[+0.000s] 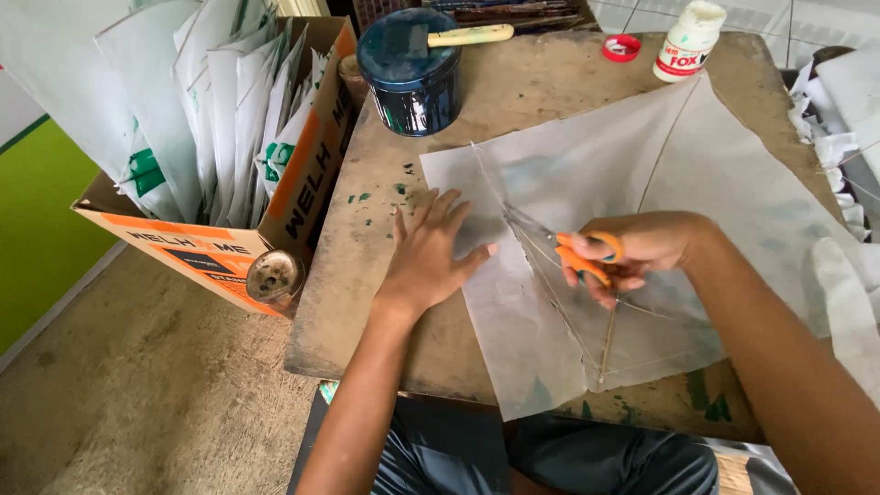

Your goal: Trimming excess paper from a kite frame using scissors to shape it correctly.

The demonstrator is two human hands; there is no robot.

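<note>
The person sits at a worn wooden bench [550,101] with green paint spots on it. A large sheet of thin translucent paper [715,165] lies flat on the bench, with thin sticks [610,339] under or on it, so it looks like a kite.

The left hand [429,252] is open, with the fingers spread, and it presses flat on the left edge of the paper, partly on the bare bench. It holds nothing.

The right hand [642,247] is closed around the orange handles of a pair of scissors [559,247]. The blades point to the left, toward the left hand, and they lie over the paper near a thin stick. It is hard to tell if the blades are apart or together.

At the far side of the bench stands a dark blue tin [410,82] with a brush [458,37] lying across its top. A white glue bottle [689,41] stands farther right, and its red cap [621,48] lies just beside it. A cardboard box [302,174] full of white paper pieces stands at the left of the bench. More white paper [843,119] lies at the right edge.
</note>
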